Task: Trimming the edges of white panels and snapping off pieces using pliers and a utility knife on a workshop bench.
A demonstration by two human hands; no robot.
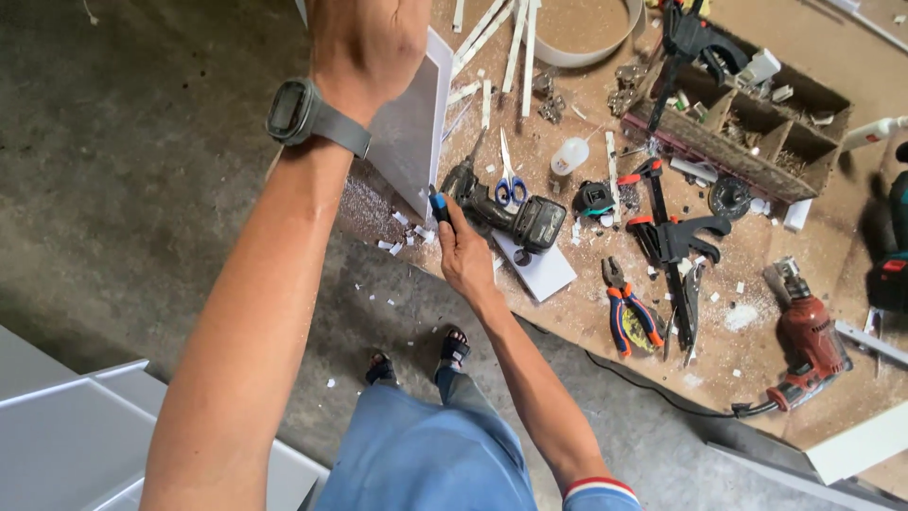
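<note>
A dusty brown bench point(757, 378) carries a black cordless drill point(506, 210), blue-handled scissors point(510, 187), orange-and-blue pliers point(629, 312), a black-and-red bar clamp point(667, 237), a red corded drill point(804, 341) and a divided wooden tray point(757, 128), amid scattered white offcuts point(402, 232).

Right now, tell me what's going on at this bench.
A person stands at a cluttered workbench, seen from above. The left hand holds a white panel upright at the bench's edge. The right hand grips a small blue and black cutter at the panel's lower corner. White scraps lie around it. Close by rest a cordless drill, scissors, pliers and a red power drill.
</note>
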